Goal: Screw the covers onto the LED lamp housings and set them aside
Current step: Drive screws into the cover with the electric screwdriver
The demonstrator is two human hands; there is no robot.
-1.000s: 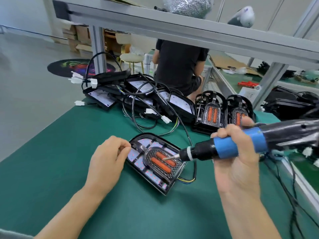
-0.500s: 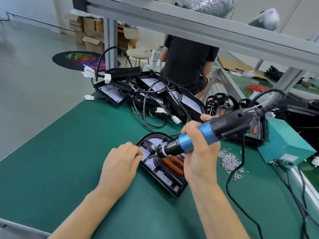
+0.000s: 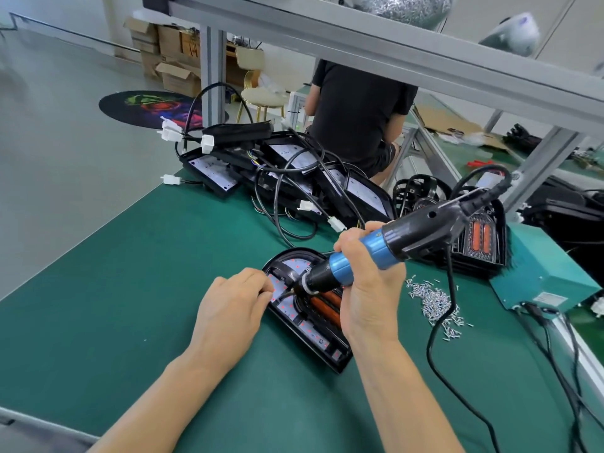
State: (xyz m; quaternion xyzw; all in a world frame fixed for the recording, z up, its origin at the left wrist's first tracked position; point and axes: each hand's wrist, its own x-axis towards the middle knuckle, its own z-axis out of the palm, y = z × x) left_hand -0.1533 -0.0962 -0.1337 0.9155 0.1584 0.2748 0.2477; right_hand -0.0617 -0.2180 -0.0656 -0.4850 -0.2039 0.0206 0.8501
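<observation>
Green matting (image 3: 137,289) covers a workbench under an aluminium frame; at its centre lies an LED lamp housing (image 3: 305,317), its cover (image 3: 322,302) seated on top; the left hand (image 3: 230,310), fingers curled, pinches at the housing's left edge; the right hand (image 3: 367,289) grips a blue electric screwdriver (image 3: 369,253), tip down on the cover; loose screws (image 3: 434,304) lie just right; the teal box's label (image 3: 550,299) is unreadable.

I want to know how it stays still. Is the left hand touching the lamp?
Touching. The head view shows the left hand resting its curled fingertips on the lamp housing edge.
</observation>
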